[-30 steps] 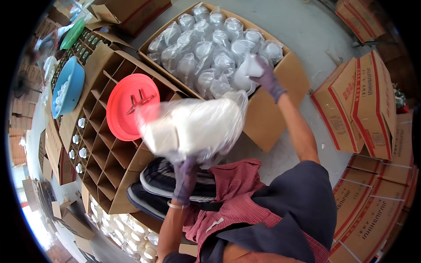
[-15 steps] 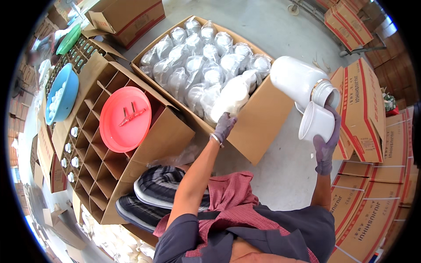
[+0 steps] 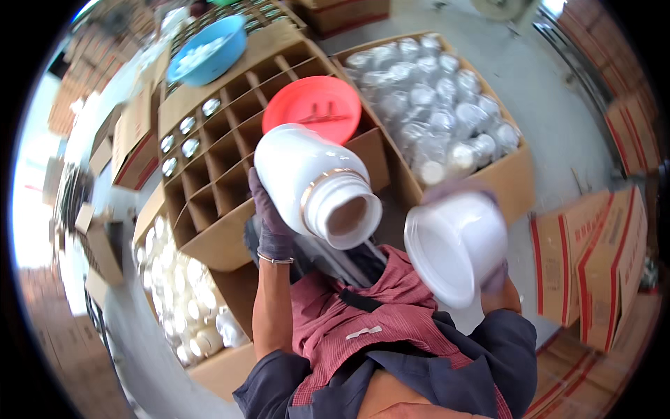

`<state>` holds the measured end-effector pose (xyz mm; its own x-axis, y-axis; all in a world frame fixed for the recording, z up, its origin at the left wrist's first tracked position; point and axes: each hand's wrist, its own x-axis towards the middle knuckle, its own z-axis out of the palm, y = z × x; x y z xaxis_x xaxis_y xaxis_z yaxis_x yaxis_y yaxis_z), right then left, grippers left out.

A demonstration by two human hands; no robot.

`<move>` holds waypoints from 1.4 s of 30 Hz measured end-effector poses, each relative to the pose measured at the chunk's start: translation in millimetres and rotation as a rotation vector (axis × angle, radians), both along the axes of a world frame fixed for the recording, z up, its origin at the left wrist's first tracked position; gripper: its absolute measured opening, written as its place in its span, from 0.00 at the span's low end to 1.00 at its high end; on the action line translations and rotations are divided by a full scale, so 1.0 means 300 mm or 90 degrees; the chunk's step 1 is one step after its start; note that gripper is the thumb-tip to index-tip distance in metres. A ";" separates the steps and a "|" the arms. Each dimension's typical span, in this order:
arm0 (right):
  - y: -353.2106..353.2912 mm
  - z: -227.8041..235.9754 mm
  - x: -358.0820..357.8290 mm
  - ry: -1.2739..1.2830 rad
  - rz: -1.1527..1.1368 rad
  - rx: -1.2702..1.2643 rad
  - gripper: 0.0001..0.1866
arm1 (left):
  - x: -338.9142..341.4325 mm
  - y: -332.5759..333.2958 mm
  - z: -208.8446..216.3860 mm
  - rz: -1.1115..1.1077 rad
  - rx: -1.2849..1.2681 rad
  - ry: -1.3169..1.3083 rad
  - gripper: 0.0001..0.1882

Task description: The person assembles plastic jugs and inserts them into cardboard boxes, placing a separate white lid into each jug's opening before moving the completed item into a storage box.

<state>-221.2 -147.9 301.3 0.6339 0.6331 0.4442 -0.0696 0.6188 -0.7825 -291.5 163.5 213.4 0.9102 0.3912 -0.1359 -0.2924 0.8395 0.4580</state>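
Left hand: the gloved left hand (image 3: 271, 220) hugs the white bottle (image 3: 303, 164); some fingers are hidden behind it.
Bottle: it sits at one o'clock from that grip, tipped over, its gold-ringed neck and open mouth at four o'clock.
Right hand: the gloved right hand (image 3: 497, 278) is blurry but wraps the white cup (image 3: 474, 230) from behind.
Cup: at ten o'clock from that hand's palm, its open side facing eight o'clock.
Red basin (image 3: 307, 101): twelve o'clock from the bottle, on the divided carton (image 3: 213, 248).
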 end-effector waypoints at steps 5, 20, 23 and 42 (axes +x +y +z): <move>0.449 -0.102 0.296 -0.521 -0.412 -0.335 0.49 | -0.256 0.182 -0.166 0.261 0.246 -0.028 0.27; 0.521 -0.216 -0.146 -0.583 0.205 -0.210 0.18 | -0.504 -0.023 -0.034 0.073 0.642 0.158 0.21; 0.430 -0.311 -0.018 -0.399 0.137 -0.379 0.13 | -0.632 -0.010 -0.019 0.092 0.308 0.090 0.22; 0.494 -0.251 -0.024 -0.355 0.124 -0.424 0.24 | -0.584 0.003 0.020 0.225 0.456 0.225 0.19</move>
<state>-228.5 0.3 226.1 0.2895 0.9443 0.1565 0.3723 0.0396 -0.9273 -466.8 164.3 219.4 0.6698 0.7426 -0.0011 -0.2224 0.2020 0.9538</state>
